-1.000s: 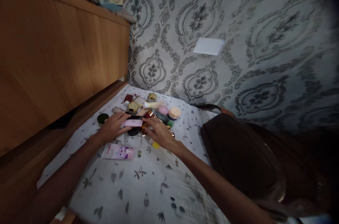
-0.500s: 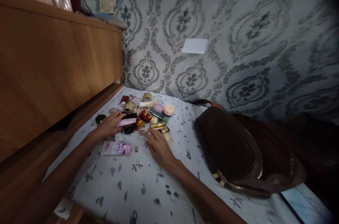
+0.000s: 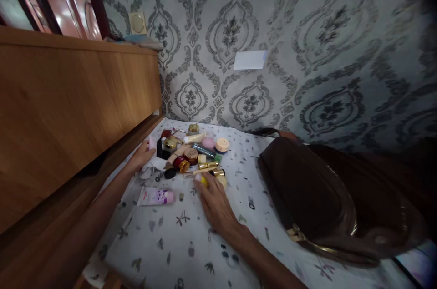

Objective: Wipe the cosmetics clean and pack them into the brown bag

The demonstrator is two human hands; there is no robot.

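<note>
The left hand sits at the 9 o'clock edge of a pile of cosmetics. Its fingers are curled shut around a pale pink tube, whose end pokes out above the knuckles, toward 12 o'clock. The right hand lies palm down on the flower-printed sheet at the pile's 5 o'clock side. Its fingers are loosely stretched and grip nothing, and the fingertips touch a small yellow item at the heap's near edge. Within the pile, a gold-lidded jar stands just beside the left hand at its 2 o'clock. A peach-lidded jar marks the 2 o'clock corner, and a cream tube lies across the far side at 12 o'clock. A gold lipstick rests just beyond the right fingertips, and a black round cap sits at 7 o'clock. A printed tube with a pink cap lies flat on the sheet, apart from the heap, between the two forearms. A brown handbag lies on its side at 3 o'clock of the pile, well apart from it. A wooden panel rises along 9 o'clock, and patterned wallpaper with a white card on it fills 12 o'clock.
</note>
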